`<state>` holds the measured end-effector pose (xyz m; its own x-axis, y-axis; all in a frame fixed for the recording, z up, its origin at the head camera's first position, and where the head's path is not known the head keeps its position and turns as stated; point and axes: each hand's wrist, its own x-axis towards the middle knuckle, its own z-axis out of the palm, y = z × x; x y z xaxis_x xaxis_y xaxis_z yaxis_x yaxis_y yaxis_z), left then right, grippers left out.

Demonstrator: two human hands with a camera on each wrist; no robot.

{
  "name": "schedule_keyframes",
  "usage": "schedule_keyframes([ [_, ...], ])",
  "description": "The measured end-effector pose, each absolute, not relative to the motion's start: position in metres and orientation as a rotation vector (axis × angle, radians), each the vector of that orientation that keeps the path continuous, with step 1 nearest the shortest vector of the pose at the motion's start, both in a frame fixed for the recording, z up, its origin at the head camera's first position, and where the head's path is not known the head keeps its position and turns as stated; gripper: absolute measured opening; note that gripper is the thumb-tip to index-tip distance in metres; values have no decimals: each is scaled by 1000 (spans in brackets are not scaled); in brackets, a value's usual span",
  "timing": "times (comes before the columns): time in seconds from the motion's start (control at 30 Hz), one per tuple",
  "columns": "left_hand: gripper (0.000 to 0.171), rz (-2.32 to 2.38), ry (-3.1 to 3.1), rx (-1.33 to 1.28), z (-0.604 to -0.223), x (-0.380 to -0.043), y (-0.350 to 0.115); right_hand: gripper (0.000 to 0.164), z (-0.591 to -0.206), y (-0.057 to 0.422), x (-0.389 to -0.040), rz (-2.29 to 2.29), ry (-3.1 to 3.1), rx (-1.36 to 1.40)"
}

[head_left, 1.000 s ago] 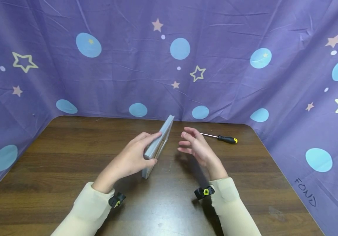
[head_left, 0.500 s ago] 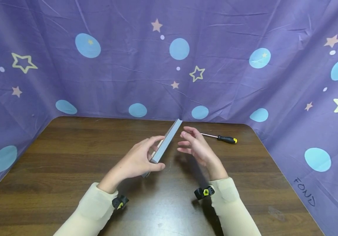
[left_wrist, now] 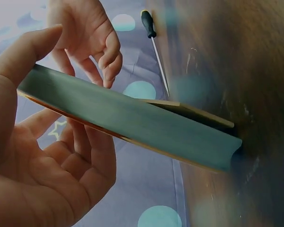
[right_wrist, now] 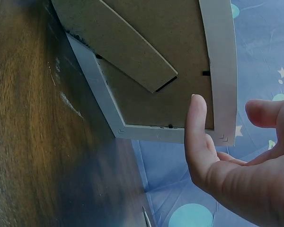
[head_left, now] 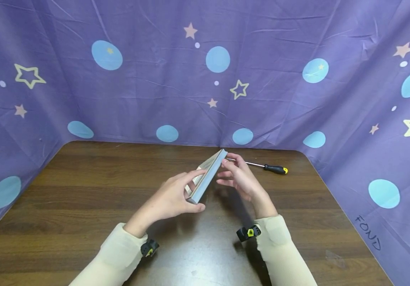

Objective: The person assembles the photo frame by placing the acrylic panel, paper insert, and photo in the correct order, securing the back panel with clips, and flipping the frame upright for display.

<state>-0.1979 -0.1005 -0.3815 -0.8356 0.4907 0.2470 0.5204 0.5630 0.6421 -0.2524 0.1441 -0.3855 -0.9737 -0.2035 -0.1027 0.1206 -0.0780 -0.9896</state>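
Observation:
My left hand (head_left: 171, 198) grips a picture frame (head_left: 210, 176) by its near end, with the thumb low and the fingers along the far side. The frame stands tilted over the table, its pale blue edge uppermost. My right hand (head_left: 243, 182) is beside the frame's far end, fingers loosely bent and holding nothing. In the right wrist view, the frame's brown backing board (right_wrist: 149, 106) faces this hand, with a stand leg (right_wrist: 137, 52) lying across it. One fingertip overlaps the board there; touching cannot be told. The left wrist view shows the frame's edge (left_wrist: 128, 123) and the leg slightly lifted.
A screwdriver (head_left: 276, 169) with a black and yellow handle lies behind my right hand, its shaft pointing left. The brown wooden table (head_left: 65, 206) is bounded at the back and sides by a purple curtain (head_left: 137, 103) with stars and blue dots.
My left hand has moved slightly right and turned the frame, so its edge now leans toward the right hand and its other face shows. The right hand has barely moved.

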Motion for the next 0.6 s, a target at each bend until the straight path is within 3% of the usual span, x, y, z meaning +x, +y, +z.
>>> schedule_keyframes([
  [0.6,102,-1053,-2814,-1009,-384,-190,-96,51,-388,140,-250,-2109,2006,-47],
])
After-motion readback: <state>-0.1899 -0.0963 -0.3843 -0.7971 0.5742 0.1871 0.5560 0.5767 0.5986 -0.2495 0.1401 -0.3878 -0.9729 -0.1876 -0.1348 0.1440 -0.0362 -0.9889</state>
